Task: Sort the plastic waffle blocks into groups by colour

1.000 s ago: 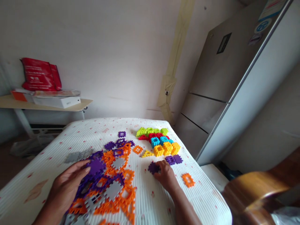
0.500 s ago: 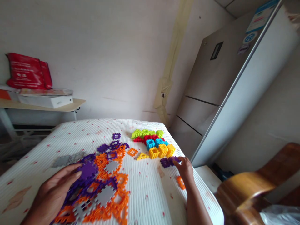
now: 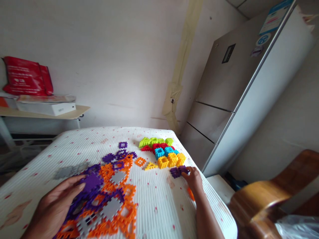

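Observation:
My left hand (image 3: 56,202) pinches a purple square interlocking tile (image 3: 92,182) by its near left edge, over a pile of orange, purple and grey tiles. On the right side of the table, my right hand (image 3: 194,179) has thumb and fingers closed on a purple block (image 3: 183,170), which touches another purple piece (image 3: 175,172) beside it. Partly hidden behind my right wrist lies an orange piece (image 3: 190,193). A grey square tile (image 3: 112,208) rests on the pile among orange tiles (image 3: 129,210).
Assembled yellow blocks (image 3: 172,160), blue blocks (image 3: 159,152), red pieces (image 3: 160,146) and green pieces (image 3: 152,142) stand in rows at the back right of the table. Grey tiles (image 3: 65,171) lie left. A fridge (image 3: 221,83) and wooden chair (image 3: 269,189) flank the table's right side.
My right hand has shifted slightly left at the purple block, and its wrist now covers more of the orange piece. My left hand keeps its hold; the view has turned slightly.

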Available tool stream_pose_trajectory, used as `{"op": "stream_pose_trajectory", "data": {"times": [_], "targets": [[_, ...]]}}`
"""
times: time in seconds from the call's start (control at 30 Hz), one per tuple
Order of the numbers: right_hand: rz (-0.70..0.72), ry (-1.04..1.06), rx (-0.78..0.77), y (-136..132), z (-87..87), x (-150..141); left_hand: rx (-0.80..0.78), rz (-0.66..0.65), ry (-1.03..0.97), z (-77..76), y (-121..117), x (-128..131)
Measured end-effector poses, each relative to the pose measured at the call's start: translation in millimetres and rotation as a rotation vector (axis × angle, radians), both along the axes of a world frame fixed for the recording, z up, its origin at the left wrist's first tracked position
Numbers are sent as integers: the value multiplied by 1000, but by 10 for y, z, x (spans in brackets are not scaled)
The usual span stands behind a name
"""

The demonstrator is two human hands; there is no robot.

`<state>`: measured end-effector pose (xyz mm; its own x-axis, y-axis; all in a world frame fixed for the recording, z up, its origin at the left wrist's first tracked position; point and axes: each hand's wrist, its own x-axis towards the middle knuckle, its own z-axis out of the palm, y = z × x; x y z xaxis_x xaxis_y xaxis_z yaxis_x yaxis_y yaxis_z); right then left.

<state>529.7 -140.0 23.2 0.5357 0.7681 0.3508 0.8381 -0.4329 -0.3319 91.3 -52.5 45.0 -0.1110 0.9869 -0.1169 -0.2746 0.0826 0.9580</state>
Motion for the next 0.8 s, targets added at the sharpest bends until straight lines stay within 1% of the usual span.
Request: {"op": "stream_pose_trajectory", "data": {"times": [0.23, 0.43, 0.63, 0.8], "targets": [[-28, 22, -34, -3, 19, -30, -10, 2, 24, 36, -21, 13], [-70, 84, -13, -24, 4, -35, -7, 20, 26, 77, -37, 19], [-45, 68, -5, 4, -5, -43, -8, -11, 33, 31, -34, 5], [-55, 53, 31, 15, -28, -39, 8, 5, 85, 17, -29, 13]]}}
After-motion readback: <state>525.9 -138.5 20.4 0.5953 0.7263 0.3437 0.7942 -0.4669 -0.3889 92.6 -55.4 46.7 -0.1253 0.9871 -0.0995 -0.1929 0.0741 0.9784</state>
